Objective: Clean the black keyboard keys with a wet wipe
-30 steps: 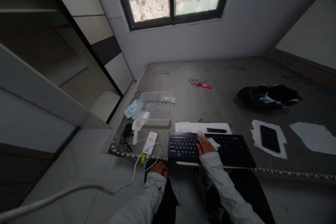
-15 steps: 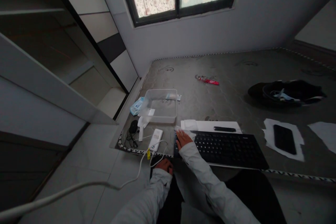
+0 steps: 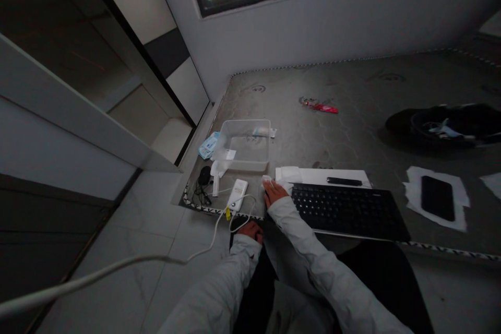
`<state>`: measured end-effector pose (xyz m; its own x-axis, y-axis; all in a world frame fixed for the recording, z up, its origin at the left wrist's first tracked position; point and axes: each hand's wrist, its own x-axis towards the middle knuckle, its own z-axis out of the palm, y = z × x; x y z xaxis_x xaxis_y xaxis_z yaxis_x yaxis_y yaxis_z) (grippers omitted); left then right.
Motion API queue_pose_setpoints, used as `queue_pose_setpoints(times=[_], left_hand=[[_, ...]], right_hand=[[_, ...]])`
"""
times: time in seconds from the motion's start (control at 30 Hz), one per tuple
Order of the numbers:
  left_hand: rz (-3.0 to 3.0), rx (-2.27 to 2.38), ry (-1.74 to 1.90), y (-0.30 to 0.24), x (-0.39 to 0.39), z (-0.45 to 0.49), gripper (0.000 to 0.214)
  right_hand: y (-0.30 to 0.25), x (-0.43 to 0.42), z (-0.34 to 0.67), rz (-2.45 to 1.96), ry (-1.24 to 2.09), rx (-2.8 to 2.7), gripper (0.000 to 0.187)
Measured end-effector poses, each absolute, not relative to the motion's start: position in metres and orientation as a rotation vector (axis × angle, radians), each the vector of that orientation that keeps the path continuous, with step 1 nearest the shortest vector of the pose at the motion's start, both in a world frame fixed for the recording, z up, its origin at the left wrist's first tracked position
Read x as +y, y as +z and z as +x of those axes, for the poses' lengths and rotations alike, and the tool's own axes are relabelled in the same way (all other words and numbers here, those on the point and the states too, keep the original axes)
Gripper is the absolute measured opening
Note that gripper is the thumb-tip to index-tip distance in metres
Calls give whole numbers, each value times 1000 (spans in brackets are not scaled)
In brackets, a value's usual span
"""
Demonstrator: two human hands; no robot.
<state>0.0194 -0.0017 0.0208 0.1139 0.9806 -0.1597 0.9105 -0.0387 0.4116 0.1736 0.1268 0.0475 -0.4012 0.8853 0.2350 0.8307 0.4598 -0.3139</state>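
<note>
My right hand [image 3: 275, 194] presses a crumpled white tissue [image 3: 267, 179] against the left end of a black keyboard [image 3: 348, 209]. Bits of the tissue show past the fingertips and beside the knuckles. Low on the left, my left hand [image 3: 251, 230] rests on my dark-clad knee, close to the edge of the padded surface. It appears to hold nothing; its fingers look loosely bent and are partly hidden. Just beyond it lies a white power strip [image 3: 237, 195] with a white cable [image 3: 156, 258] running off to the left.
Behind the strip stands a clear plastic box [image 3: 246, 163], with a black mouse [image 3: 204, 175] and a blue packet [image 3: 209, 145] nearby. A white box [image 3: 305, 175] carries a black stick [image 3: 344, 181]. At right are a phone [image 3: 437, 198] on paper and a dark cap [image 3: 450, 125].
The view has tilted downward and shifted slightly left, so everything appears higher and farther right. The right hand stays on the tissue at the keyboard's left end; the left hand stays at the knee.
</note>
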Motion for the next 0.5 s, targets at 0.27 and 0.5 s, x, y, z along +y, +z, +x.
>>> queue_pose_setpoints(times=[0.27, 0.5], left_hand=[[1993, 1823, 266, 25, -2, 18, 25], [1924, 1819, 166, 21, 1, 17, 27]], right_hand=[[44, 116, 171, -1383, 143, -2343, 48], [26, 86, 162, -1330, 34, -2259, 51]])
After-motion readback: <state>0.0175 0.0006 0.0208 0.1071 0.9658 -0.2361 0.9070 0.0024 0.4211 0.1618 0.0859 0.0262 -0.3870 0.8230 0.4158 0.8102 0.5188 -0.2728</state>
